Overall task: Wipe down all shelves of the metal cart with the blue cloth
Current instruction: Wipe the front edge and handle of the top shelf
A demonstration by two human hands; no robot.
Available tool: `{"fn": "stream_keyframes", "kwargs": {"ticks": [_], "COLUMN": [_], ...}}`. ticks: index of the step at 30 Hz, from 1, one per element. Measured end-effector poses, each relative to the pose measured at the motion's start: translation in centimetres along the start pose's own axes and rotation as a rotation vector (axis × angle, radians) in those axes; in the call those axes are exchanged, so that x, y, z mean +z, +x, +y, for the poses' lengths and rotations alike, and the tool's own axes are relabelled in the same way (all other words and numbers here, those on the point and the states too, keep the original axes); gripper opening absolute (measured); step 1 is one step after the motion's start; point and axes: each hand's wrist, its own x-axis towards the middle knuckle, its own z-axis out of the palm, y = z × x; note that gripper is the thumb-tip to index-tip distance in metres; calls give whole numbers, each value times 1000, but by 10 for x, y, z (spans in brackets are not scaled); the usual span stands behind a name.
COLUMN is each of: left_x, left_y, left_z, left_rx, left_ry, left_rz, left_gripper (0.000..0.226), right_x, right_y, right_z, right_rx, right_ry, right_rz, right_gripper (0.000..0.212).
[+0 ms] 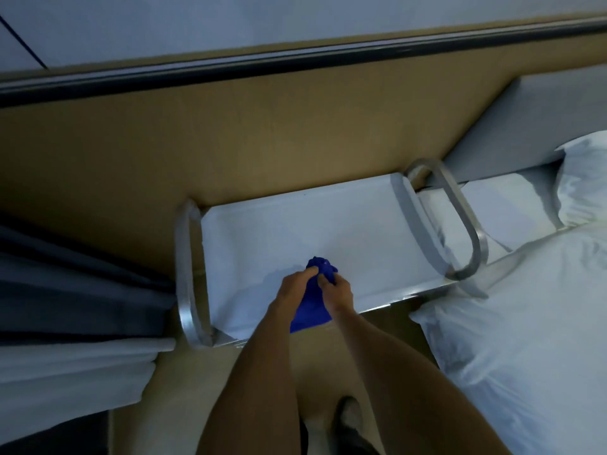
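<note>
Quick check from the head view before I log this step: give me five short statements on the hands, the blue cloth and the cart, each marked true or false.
1. Both hands grip the blue cloth. True: the left hand and the right hand both hold it.
2. The cloth lies spread flat on the top shelf. False: it is bunched up between the hands at the shelf's near edge.
3. The metal cart stands beside a bed with white bedding. True.
4. A bottle stands on the top shelf. False: only the cloth and hands are over it.
5. The cart has a looped metal handle at one end only. False: there is one at each end.
</note>
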Motion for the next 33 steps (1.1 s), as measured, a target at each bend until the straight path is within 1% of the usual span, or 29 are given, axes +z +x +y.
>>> {"fn": "stream_keyframes", "kwargs": {"ticks": [2, 3, 5, 7, 9, 11, 13, 15, 17, 19, 20, 21, 22, 24, 26, 27, 28, 29, 31, 33], "left_x": [9, 13, 23, 32, 43, 59, 78, 94, 106, 112, 114, 115, 116, 117, 114, 112, 110, 108, 105, 105], "left_y": [-15, -23, -42, -52, -59, -67, -82, -97, -106, -111, -114, -117, -120, -121, -117, -113, -109, -105, -97, -91], "left_z": [0, 0, -4, -17, -38, -63, -86, -106, -120, -126, -128, -131, -133, -139, -151, -159, -168, -179, -198, -215], "left_rx": [40, 40, 60, 100, 129, 157, 152, 184, 235, 281, 302, 327, 352, 399, 405, 395, 384, 386, 400, 391], "left_ry": [38, 46, 86, 100, 126, 221, 206, 161, 166, 286, 385, 486, 576, 726, 835, 847, 824, 777, 672, 624], "left_rz": [-2, -7, -12, -19, -2, 59, 152, 225, 277, 347, 371, 388, 400, 425, 428, 416, 401, 395, 393, 387], "left_gripper": [44, 45, 37, 35, 45, 42, 35, 26, 22, 25, 26, 26, 26, 31, 40, 42, 45, 46, 44, 40], "right_x": [-10, -15, -30, -45, -59, -72, -83, -96, -103, -109, -113, -115, -117, -118, -115, -112, -107, -101, -90, -82], "right_y": [-8, -12, -25, -43, -54, -66, -75, -81, -80, -76, -77, -79, -82, -82, -81, -80, -80, -81, -82, -86], "right_z": [4, 7, 12, 15, 27, 44, 60, 77, 94, 115, 124, 133, 140, 156, 172, 180, 187, 192, 203, 216], "right_rx": [44, 64, 122, 196, 223, 209, 206, 203, 126, -75, -185, -275, -346, -451, -500, -508, -505, -493, -487, -486], "right_ry": [122, 176, 310, 424, 475, 492, 457, 374, 211, -181, -395, -545, -626, -697, -736, -739, -714, -668, -610, -595], "right_rz": [-28, -46, -69, -61, -63, -83, -104, -124, -156, -142, -105, -67, -47, -65, -111, -135, -164, -188, -157, -109], "right_gripper": [12, 14, 21, 14, 18, 22, 24, 26, 30, 49, 58, 65, 72, 87, 95, 97, 93, 82, 49, 30]}}
